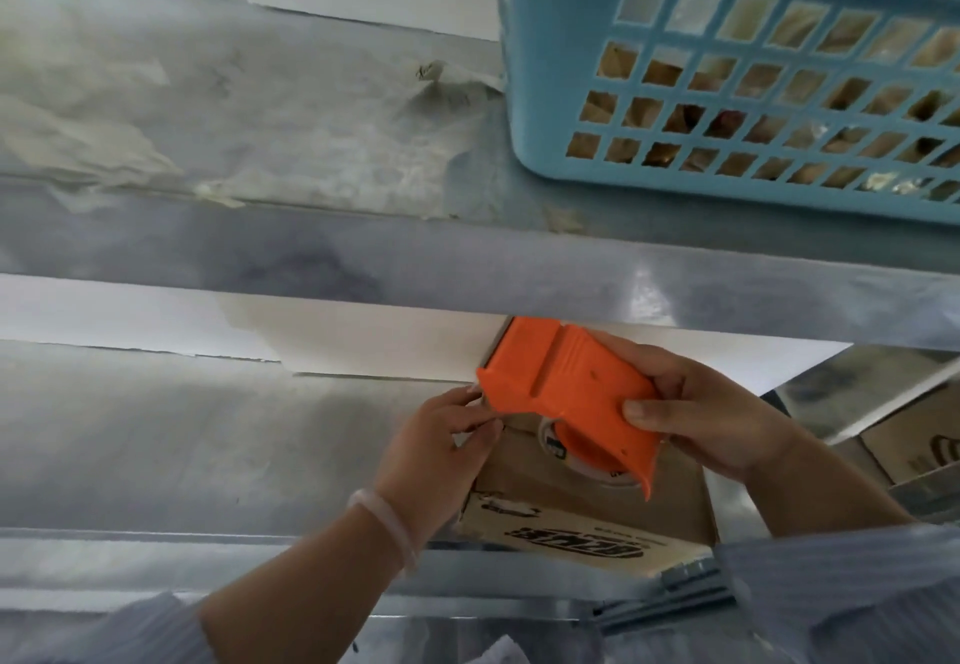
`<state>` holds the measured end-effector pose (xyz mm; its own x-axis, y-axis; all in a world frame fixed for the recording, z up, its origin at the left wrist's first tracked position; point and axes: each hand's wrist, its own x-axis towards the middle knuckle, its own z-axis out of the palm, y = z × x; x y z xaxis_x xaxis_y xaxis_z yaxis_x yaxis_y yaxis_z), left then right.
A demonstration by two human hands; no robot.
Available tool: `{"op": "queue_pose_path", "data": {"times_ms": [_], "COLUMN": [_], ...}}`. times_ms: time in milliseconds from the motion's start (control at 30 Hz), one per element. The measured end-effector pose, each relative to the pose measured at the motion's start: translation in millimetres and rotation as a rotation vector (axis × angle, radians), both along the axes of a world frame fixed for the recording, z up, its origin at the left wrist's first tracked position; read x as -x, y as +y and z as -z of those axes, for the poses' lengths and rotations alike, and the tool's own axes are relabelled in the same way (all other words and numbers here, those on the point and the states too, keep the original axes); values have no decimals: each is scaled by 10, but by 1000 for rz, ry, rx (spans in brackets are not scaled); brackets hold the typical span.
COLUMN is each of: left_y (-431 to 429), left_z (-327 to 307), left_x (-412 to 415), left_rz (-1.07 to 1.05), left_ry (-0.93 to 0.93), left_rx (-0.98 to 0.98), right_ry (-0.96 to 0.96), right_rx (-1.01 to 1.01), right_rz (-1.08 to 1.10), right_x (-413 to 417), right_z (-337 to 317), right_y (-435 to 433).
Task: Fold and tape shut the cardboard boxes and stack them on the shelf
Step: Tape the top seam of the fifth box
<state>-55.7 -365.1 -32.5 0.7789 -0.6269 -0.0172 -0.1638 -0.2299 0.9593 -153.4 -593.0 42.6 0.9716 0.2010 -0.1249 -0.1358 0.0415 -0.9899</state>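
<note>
Under dispenser, tape roll apparently half hidden

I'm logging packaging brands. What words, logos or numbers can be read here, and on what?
Box: bold black logo, upside down, too blurred to read.
Second box, right: part of a dark curved mark, cut off, unreadable.
Tape: small dark print on its core, too small to read.
Dispenser, basket: no text visible.

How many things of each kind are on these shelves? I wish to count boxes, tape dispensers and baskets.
Boxes: 2
Tape dispensers: 1
Baskets: 1
Total: 4
</note>
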Motion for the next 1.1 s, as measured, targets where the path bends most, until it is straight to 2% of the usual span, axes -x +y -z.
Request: {"op": "queue_pose_path", "data": {"times_ms": [100,233,300,467,600,667,867,1000,1100], "left_y": [-20,-23,-6,-41,-27,-12,13,55,74], "left_z": [90,-35,-193,-458,-528,-562,-729,-705,-721], "left_x": [-46,-137,-206,-316,-333,-344,-359,-335,-356], "left_rz": [-19,-145,-155,-135,-103,-103,-163,-202,-242], "left_ry": [63,308,459,432,459,422,-48,-136,-116], "left_rx": [19,118,105,8,34,21,-128,-195,-176], "right_ry": [46,73,70,70,78,83,79,75,60], "right_rx": [-26,-79,-56,18,46,61,158,220,282], "right_rz": [-58,-96,-93,-99,-121,-137,-135,-190,-197], "right_x": [-38,-30,-51,-78,-70,-75,-100,-118,-135], "right_z": [7,32,49,63,38,22,-34,-83,-128], "right_y": [-27,-90,-106,-145,-131,-122,-130,-114,-83]}}
